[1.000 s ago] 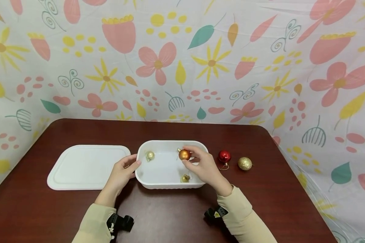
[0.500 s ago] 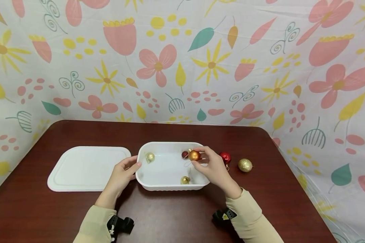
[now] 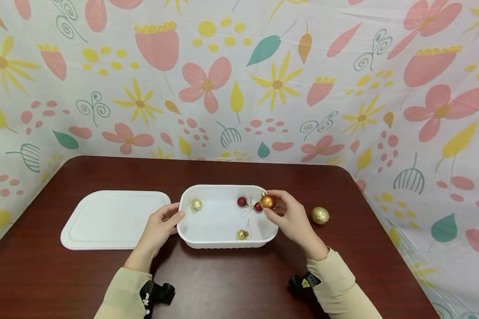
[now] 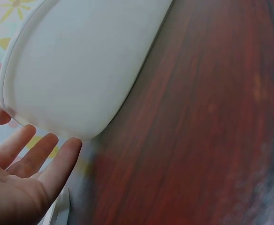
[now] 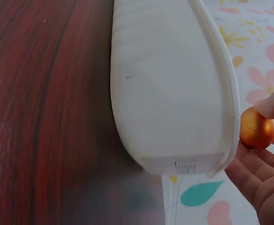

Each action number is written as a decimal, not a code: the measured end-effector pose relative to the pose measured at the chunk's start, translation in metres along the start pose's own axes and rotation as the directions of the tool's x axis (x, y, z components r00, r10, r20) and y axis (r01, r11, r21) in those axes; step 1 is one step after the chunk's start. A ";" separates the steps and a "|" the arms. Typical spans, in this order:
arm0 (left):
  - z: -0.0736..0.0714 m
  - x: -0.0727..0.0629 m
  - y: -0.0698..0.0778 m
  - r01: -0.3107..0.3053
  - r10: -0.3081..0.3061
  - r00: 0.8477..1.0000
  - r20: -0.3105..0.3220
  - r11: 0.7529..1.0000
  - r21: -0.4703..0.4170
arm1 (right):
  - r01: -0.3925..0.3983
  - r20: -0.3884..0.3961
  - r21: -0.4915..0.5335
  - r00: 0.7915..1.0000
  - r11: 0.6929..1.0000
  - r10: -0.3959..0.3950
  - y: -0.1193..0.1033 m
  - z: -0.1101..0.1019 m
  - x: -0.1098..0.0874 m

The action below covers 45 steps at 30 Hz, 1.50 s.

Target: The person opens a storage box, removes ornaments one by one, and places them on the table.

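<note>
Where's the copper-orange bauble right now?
In the head view, the copper-orange bauble is pinched by the right hand at the right end of the white container, with a red bauble showing just to its left.

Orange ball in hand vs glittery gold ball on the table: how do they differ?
Support: the orange ball is held in the right hand; the glittery gold ball rests on the table, untouched.
Finish: the orange ball looks smooth and glossy, the glittery gold ball grainy and sparkly.
Colour: the orange ball is deep orange-gold, the glittery gold ball paler.
Shared: both are roundish ornaments.
</note>
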<state>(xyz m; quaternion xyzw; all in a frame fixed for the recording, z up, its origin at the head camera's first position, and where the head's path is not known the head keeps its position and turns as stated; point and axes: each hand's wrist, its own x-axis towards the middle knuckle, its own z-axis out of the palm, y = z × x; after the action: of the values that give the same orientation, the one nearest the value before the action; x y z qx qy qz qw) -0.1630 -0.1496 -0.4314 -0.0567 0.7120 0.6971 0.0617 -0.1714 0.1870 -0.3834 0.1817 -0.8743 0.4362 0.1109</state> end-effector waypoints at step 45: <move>0.000 0.004 -0.001 0.008 -0.008 1.000 0.001 1.000 0.016 | -0.174 -0.108 -0.025 0.979 0.984 0.170 0.048 -0.065 -0.015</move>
<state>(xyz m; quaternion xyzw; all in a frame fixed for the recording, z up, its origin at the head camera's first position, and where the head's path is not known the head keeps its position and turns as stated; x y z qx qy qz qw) -0.1664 -0.1498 -0.4331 -0.0584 0.7174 0.6911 0.0654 -0.1751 0.2692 -0.3847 0.0803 -0.8870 0.4381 0.1219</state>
